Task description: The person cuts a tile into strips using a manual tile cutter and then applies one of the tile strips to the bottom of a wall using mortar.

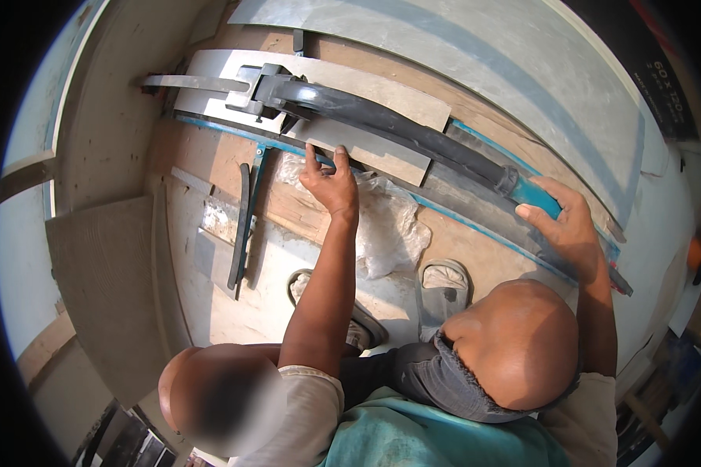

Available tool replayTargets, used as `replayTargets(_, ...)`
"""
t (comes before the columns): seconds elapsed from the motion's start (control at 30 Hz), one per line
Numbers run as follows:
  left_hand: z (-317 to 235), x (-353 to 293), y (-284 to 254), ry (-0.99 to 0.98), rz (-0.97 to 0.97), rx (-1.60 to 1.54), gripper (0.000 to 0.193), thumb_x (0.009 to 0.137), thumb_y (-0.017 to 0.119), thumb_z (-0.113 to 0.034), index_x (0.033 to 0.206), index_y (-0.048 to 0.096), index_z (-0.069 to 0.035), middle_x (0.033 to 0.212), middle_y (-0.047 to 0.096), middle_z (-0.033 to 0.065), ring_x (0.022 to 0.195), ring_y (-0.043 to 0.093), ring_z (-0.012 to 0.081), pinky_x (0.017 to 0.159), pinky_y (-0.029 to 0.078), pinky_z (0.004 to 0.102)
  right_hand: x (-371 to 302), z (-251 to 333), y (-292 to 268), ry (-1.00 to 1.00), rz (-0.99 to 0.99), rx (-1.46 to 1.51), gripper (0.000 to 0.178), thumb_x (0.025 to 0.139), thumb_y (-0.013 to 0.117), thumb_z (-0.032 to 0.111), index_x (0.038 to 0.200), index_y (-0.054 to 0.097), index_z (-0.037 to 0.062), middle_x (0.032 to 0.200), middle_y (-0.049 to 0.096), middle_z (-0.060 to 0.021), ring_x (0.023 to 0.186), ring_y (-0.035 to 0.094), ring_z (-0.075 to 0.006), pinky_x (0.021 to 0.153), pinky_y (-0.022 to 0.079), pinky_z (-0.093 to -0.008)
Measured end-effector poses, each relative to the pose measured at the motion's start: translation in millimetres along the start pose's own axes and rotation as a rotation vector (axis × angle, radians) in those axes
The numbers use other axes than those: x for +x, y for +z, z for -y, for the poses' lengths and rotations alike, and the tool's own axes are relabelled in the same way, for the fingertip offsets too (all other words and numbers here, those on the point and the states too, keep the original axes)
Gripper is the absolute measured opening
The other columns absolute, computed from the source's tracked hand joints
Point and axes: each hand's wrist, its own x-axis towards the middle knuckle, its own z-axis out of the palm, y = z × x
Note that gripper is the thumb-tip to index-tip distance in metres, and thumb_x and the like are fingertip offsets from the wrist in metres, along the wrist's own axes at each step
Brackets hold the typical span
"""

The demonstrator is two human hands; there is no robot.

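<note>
A long manual tile cutter [467, 222] with blue edges lies on the floor before me. A grey tile [389, 153] and a pale tile piece [366, 88] rest on its bed, partly under the black lever [413, 132]. My right hand [565, 218] is closed around the lever's teal end grip. At the cutter's near edge, my left hand [331, 179] has its fingers apart, with two fingertips up by the grey tile's near side; whether they touch it I cannot tell. The metal cutting carriage [261, 91] sits on the rail left of my left hand.
A crumpled clear plastic sheet [385, 229] lies between the cutter and my sandalled feet. The cutter's side arm [245, 222] juts toward me. Large grey slabs [506, 58] lie beyond; a brown tile [105, 284] leans at the left by the wall. A dark printed box [639, 70] stands far right.
</note>
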Motion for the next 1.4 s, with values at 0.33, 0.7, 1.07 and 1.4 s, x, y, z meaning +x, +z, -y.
replayTargets(0.33,-8.4,-1.2,-0.8,-0.051,0.009,-0.023,0.066,0.082,0.076,-0.026,0.138,0.05,-0.003,0.103,0.042,0.0116,0.078,0.046,0.0163,0.075,0.045,0.0296,17.0,21.8,17.5,-0.016,0.022,0.01,0.032,0.081,0.072,0.013,0.108,0.063,-0.0032,0.09,0.061,-0.0023,0.084,0.054,-0.0102,0.077,0.043,-0.0244)
replayTargets(0.7,-5.6,-2.0,-0.6,-0.06,-0.001,0.012,0.065,0.081,0.076,-0.022,0.138,0.05,-0.004,0.102,0.04,0.0083,0.074,0.045,0.0137,0.072,0.046,0.0271,39.0,35.7,34.5,-0.069,0.022,-0.032,0.032,0.079,0.073,0.015,0.105,0.065,-0.0034,0.084,0.064,-0.0063,0.078,0.055,-0.0123,0.072,0.046,-0.0267)
replayTargets(1.07,-11.7,-1.6,-0.5,-0.074,-0.004,-0.041,0.064,0.08,0.077,-0.02,0.137,0.051,-0.005,0.101,0.04,0.0081,0.075,0.046,0.0139,0.072,0.046,0.027,56.5,49.9,50.1,-0.107,0.011,-0.108,0.03,0.08,0.073,0.016,0.102,0.066,-0.0026,0.081,0.064,-0.0056,0.076,0.056,-0.0113,0.071,0.046,-0.0262)
replayTargets(1.4,-11.6,-1.9,-0.8,-0.082,-0.008,-0.025,0.063,0.079,0.077,-0.018,0.136,0.053,-0.005,0.1,0.041,0.0082,0.074,0.046,0.0141,0.071,0.047,0.0271,72.5,61.5,60.8,-0.171,0.022,-0.151,0.028,0.081,0.074,0.015,0.101,0.066,-0.0025,0.08,0.063,-0.0052,0.075,0.055,-0.0109,0.07,0.045,-0.0258)
